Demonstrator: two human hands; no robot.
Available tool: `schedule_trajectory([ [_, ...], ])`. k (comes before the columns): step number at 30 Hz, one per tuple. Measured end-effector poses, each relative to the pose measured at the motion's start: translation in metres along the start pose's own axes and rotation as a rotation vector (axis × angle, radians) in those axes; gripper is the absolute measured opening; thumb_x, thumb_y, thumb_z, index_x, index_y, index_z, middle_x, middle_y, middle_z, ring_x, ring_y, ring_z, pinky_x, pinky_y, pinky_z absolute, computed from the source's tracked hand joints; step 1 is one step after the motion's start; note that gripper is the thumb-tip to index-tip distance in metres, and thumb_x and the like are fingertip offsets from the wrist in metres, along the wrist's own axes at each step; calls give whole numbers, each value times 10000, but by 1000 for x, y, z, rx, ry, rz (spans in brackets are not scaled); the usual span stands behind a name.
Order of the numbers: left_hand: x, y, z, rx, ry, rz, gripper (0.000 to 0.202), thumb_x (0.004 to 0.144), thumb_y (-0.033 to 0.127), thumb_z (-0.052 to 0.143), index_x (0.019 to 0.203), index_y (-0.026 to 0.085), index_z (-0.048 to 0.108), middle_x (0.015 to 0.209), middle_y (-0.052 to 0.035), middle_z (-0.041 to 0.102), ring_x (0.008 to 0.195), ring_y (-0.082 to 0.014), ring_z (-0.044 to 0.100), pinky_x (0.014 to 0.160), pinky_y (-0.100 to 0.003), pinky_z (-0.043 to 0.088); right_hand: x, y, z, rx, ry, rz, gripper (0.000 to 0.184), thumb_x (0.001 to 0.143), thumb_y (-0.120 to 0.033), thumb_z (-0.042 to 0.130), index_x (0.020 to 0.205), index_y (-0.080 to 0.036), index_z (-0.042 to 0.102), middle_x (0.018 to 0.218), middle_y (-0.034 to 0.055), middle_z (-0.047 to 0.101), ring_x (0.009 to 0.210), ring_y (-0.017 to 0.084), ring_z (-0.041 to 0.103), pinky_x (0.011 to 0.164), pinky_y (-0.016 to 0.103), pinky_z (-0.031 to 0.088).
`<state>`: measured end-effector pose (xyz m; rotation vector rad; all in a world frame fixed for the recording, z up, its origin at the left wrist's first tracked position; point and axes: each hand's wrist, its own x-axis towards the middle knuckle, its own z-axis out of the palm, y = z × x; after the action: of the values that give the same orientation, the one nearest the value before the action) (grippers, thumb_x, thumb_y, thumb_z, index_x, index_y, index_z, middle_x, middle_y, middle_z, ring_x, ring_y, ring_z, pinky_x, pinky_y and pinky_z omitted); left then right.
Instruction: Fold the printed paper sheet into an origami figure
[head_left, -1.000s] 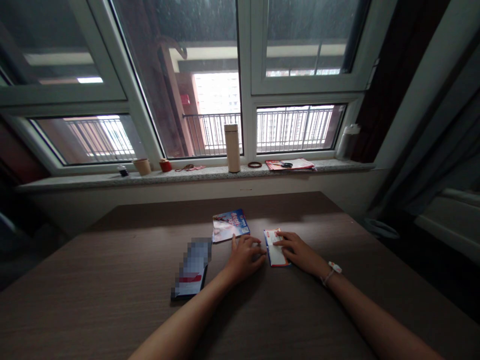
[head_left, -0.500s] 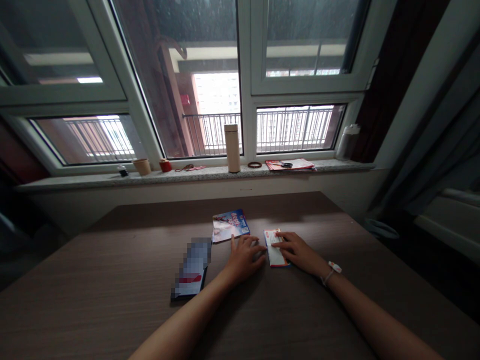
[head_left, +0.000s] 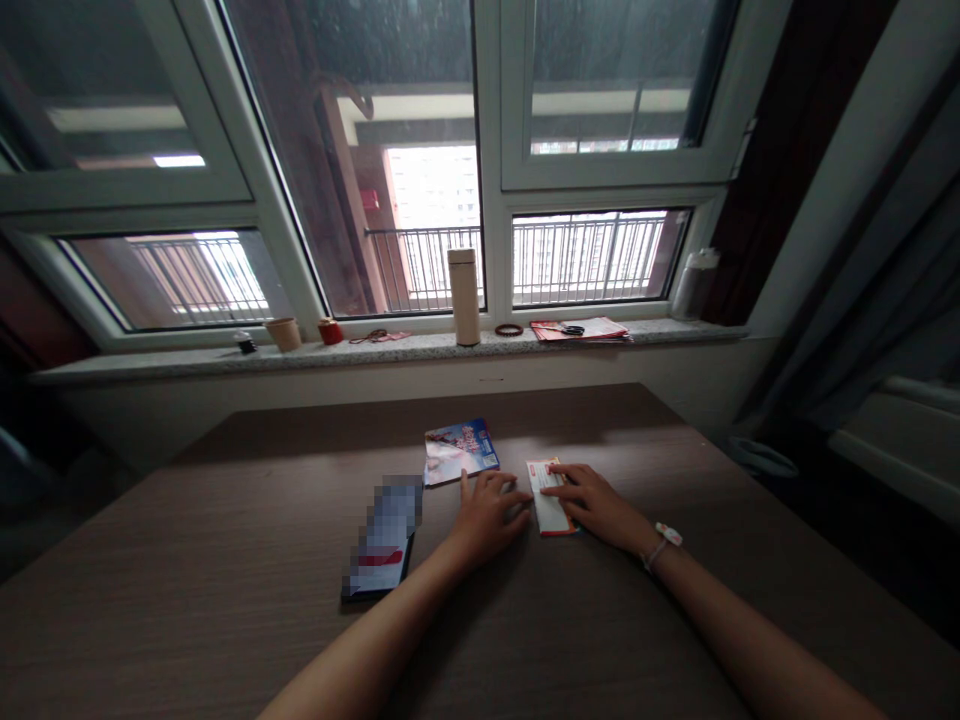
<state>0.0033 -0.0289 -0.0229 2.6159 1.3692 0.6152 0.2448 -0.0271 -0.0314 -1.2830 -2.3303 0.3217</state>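
My right hand (head_left: 600,505) lies over a small folded paper (head_left: 553,512), white with red and orange edges, its fingers stretched across the sheet's right side. A bracelet (head_left: 664,540) circles my right wrist. Just left of the paper, my left hand (head_left: 486,515) rests with fingers apart, the fingertips near the sheet's left edge; whether they touch it I cannot tell. Beyond my left hand lies a blue and pink printed leaflet (head_left: 459,452), close to its fingers. A phone (head_left: 382,545) with a blurred screen lies to the left of my left forearm.
The brown table (head_left: 225,520) reaches to the wall under the window. On the sill (head_left: 420,347) stand a beige thermos (head_left: 464,300), a paper cup (head_left: 283,334), a red spool (head_left: 330,331) and a whitish bottle (head_left: 696,285). Scissors (head_left: 573,330) lie on red papers (head_left: 600,328).
Hardly anything differs. The small folded paper has shifted very slightly left under my right hand; my left hand stays in place.
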Motion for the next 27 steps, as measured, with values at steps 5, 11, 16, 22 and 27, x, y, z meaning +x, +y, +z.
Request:
schedule_trajectory([
  [5, 0, 0, 0, -6, -2, 1, 264, 861, 376, 615, 1121, 383, 656, 1305, -20, 549, 1275, -286, 391, 1095, -682, 8, 0, -1, -1, -8, -14, 9, 375, 889, -227, 516, 1227, -350, 620, 1371, 56, 497, 1268, 247, 417, 1096, 450, 328],
  [11, 0, 0, 0, 4, -5, 3, 279, 860, 375, 617, 1138, 367, 647, 1312, -21, 535, 1273, -285, 387, 1105, -668, -2, 0, -1, -1, 3, -5, 6, 361, 889, -237, 517, 1215, -340, 632, 1356, 58, 511, 1258, 247, 428, 1089, 451, 337],
  [16, 0, 0, 1, 27, -3, 13, 335, 854, 390, 624, 1188, 383, 616, 1315, -28, 524, 1275, -295, 381, 1102, -675, 16, 0, -1, -1, 32, 13, -6, 374, 873, -217, 523, 1213, -325, 635, 1352, 62, 515, 1259, 247, 433, 1090, 457, 339],
  [22, 0, 0, 2, 43, -2, 17, 334, 861, 418, 612, 1194, 387, 610, 1318, -29, 514, 1272, -300, 382, 1091, -689, 28, 0, 0, 0, 30, 14, -5, 377, 861, -207, 531, 1202, -323, 642, 1350, 60, 518, 1255, 246, 435, 1090, 456, 339],
  [27, 0, -1, 2, 47, -14, 14, 338, 857, 418, 619, 1192, 384, 614, 1312, -31, 519, 1272, -307, 383, 1081, -701, 29, 0, 0, -1, 27, 4, 8, 368, 871, -215, 521, 1200, -324, 644, 1352, 60, 517, 1256, 242, 432, 1089, 447, 338],
])
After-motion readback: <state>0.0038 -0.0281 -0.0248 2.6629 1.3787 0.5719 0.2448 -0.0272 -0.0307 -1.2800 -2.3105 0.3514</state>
